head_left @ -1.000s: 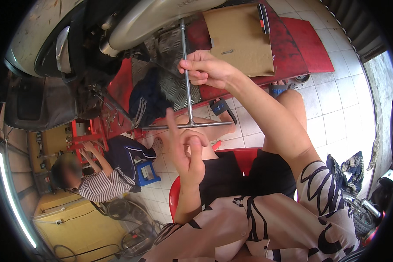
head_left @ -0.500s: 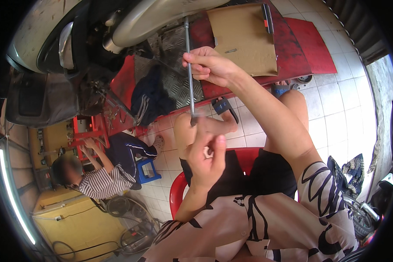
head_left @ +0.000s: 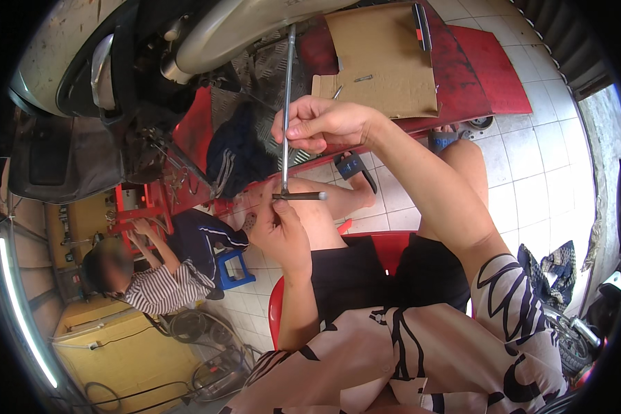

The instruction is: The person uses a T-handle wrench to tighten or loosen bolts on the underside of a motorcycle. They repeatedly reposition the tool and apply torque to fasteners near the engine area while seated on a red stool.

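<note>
A long silver T-handle wrench (head_left: 289,76) runs up from near my lap, its far end hidden at the underside of a pale motorbike body (head_left: 238,31). My right hand (head_left: 331,125) is closed around the middle of its shaft, thumb and fingers on either side. At the lower end, my left hand (head_left: 283,238) has thumb and fingers at the left end of the crossbar (head_left: 307,196), whose right end sticks out free. Part of the left hand's grip is hidden behind the bar.
Flattened cardboard (head_left: 386,52) with small metal pieces lies on the red lift platform (head_left: 472,76). Dark cloth (head_left: 238,152) rests beside the bike. To the left, a person in a striped shirt (head_left: 169,286) works near a blue stool (head_left: 234,270). I sit on a red chair (head_left: 277,307).
My left hand has moved up and left to the crossbar, which now points right. My right hand has slid lower along the shaft, and the wrench's lower end has shifted left.
</note>
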{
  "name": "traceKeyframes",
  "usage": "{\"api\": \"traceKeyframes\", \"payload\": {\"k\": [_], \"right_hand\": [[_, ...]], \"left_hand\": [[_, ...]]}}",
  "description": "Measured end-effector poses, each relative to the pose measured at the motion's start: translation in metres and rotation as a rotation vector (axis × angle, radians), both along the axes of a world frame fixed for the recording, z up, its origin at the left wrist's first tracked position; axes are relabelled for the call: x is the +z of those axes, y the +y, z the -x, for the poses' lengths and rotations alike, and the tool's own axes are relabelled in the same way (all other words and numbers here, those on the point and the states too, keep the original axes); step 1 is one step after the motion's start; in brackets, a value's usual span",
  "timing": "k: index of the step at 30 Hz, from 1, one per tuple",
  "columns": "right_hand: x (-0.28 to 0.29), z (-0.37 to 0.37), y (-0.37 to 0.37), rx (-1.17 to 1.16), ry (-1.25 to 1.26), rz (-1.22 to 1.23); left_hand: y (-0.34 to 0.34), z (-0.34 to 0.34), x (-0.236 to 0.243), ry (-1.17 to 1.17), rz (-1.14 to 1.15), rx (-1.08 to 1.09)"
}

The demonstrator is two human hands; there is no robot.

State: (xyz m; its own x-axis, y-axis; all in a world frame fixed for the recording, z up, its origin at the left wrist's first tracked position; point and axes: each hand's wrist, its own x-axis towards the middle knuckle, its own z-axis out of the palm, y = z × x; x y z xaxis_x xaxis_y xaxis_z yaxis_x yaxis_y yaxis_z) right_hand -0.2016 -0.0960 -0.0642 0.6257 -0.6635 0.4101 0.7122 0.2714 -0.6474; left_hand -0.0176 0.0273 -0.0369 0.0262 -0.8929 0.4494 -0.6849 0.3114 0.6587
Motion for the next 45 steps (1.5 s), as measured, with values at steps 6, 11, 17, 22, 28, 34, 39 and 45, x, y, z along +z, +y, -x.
{"api": "traceKeyframes", "payload": {"k": [6,11,17,22,28,34,39,45], "right_hand": [[-0.006,-0.001,-0.004,-0.073,0.042,-0.038],[-0.001,0.004,-0.002,-0.134,0.024,-0.064],[0.004,0.011,-0.002,-0.182,0.005,-0.075],[0.001,0.009,-0.004,-0.192,-0.005,-0.118],[0.000,0.012,-0.006,-0.259,-0.018,-0.182],[0.000,0.016,-0.008,-0.208,-0.118,-0.221],[-0.001,0.019,-0.009,-0.231,-0.120,-0.269],[0.004,0.067,-0.008,-0.189,0.260,-0.356]], "left_hand": [[0.021,0.018,0.009,0.343,-0.470,-0.337],[0.023,0.038,0.027,0.167,-0.172,-0.447],[0.022,0.025,0.019,0.286,-0.145,-0.156],[0.034,0.037,0.007,-0.021,-0.358,-0.473],[0.033,0.044,0.036,0.207,-0.223,-0.360],[0.046,0.047,0.010,0.142,-0.676,-0.529],[0.040,0.058,0.042,0.299,-0.294,-0.597],[-0.016,0.022,0.060,0.639,-0.314,-0.311]]}}
